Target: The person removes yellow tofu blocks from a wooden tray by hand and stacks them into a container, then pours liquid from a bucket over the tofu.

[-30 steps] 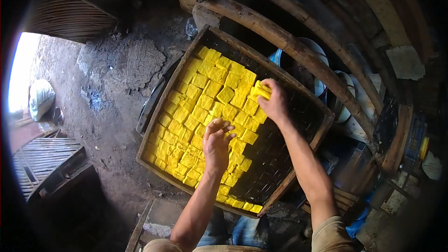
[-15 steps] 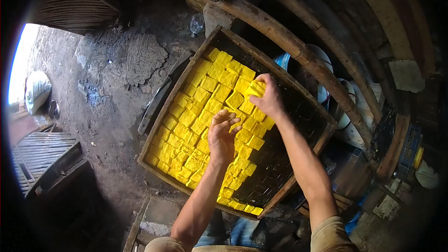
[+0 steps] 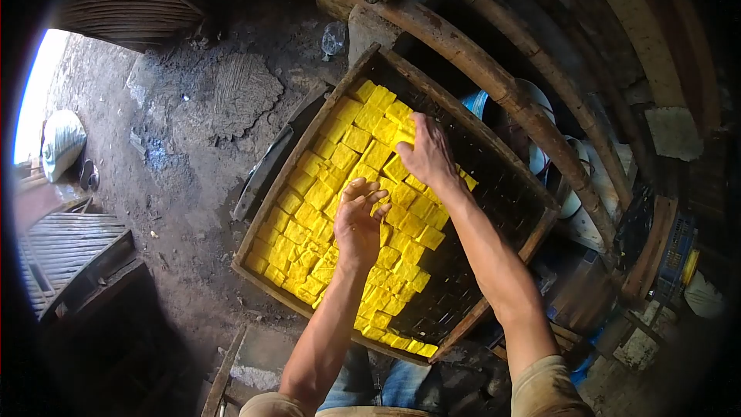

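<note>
Rows of square yellow tofu-like blocks (image 3: 316, 197) fill the left and middle of a wooden-framed tray (image 3: 270, 212). My right hand (image 3: 430, 156) is at the upper right edge of the rows, with thumb and fingers closed around a yellow tofu block (image 3: 404, 136); the hand partly hides it. My left hand (image 3: 359, 220) hovers over the middle of the blocks, palm turned up. Its fingers are loosely bent and apart, with nothing held in them. Some blocks near the middle look tilted or uneven.
The tray's dark woven base (image 3: 478, 243) shows on the right. Bamboo poles (image 3: 463, 46) curve past the tray's far side, with buckets (image 3: 532, 100) behind them. A dark long object (image 3: 266, 170) leans along the left rim. Slatted racks (image 3: 73, 255) stand at left.
My right hand has shifted slightly left, bringing the yellow block against the upper rows. My left hand has drifted a little left, still loosely open. The view has shifted slightly.
</note>
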### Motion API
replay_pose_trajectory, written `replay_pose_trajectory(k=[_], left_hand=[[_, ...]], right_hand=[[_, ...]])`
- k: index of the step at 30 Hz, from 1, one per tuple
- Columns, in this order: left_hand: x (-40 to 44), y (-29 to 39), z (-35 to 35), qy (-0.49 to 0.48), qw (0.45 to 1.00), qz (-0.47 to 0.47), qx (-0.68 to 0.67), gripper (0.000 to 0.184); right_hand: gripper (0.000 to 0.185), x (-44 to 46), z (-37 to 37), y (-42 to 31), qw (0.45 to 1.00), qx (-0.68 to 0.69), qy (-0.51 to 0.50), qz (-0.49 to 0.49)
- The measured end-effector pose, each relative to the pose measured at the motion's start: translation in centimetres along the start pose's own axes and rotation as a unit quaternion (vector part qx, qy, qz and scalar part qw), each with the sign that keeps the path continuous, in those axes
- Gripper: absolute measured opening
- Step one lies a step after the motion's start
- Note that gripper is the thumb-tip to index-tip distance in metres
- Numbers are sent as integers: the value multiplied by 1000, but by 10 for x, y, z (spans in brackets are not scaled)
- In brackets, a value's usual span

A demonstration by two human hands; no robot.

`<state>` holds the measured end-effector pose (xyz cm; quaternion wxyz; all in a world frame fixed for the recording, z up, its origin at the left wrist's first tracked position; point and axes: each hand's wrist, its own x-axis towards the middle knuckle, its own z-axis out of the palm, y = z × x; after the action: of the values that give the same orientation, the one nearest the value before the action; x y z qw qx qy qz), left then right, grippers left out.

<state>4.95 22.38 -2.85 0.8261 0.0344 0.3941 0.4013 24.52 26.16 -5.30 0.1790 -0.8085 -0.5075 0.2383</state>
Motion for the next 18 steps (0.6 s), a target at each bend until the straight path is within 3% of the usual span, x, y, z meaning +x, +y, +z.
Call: replay_pose_trajectory(k=[2, 4, 5, 6, 8, 10, 11, 12, 13, 14, 16, 17, 18], left_hand=[[4, -3, -2, -13, 1000, -3, 11, 38], [7, -6, 6, -28, 999, -23, -10, 45], [11, -10, 9, -60, 998, -35, -12, 54], [14, -14, 17, -61, 997, -39, -12, 54], [15, -23, 39, -51, 994, -67, -65, 60], [16, -36, 46, -89, 977, -122, -149, 61], [14, -42, 49, -109, 968, -138, -177, 57], [12, -46, 51, -130, 958, -153, -204, 53], [13, -50, 40, -98, 956, -173, -216, 42], [12, -51, 29, -98, 956, -173, -214, 42], [7, -51, 12, -136, 940, -200, -239, 37], [-4, -43, 17, -111, 940, -202, -253, 39], [-10, -40, 16, -120, 939, -198, -256, 41]], right_hand=[[47, 7, -5, 4, 997, -39, 46, -52], [45, 28, -22, 17, 983, 153, -99, -26], [42, 33, -25, 24, 964, 250, -90, -28], [42, 32, -38, 26, 918, 362, -158, 32], [47, 9, -66, 17, 938, 303, -130, -109], [53, -36, -90, 10, 961, 191, -115, -161], [51, -54, -106, 3, 932, 287, -205, -82], [51, -67, -105, 16, 933, 287, -204, -81], [47, -78, -94, 38, 969, 229, -87, -31], [43, -88, -78, 56, 985, 168, 32, 21], [41, -112, -42, 81, 992, -41, 115, 16], [44, -126, -25, 86, 993, -53, 101, 0], [38, -131, -14, 77, 984, -58, 164, -34]])
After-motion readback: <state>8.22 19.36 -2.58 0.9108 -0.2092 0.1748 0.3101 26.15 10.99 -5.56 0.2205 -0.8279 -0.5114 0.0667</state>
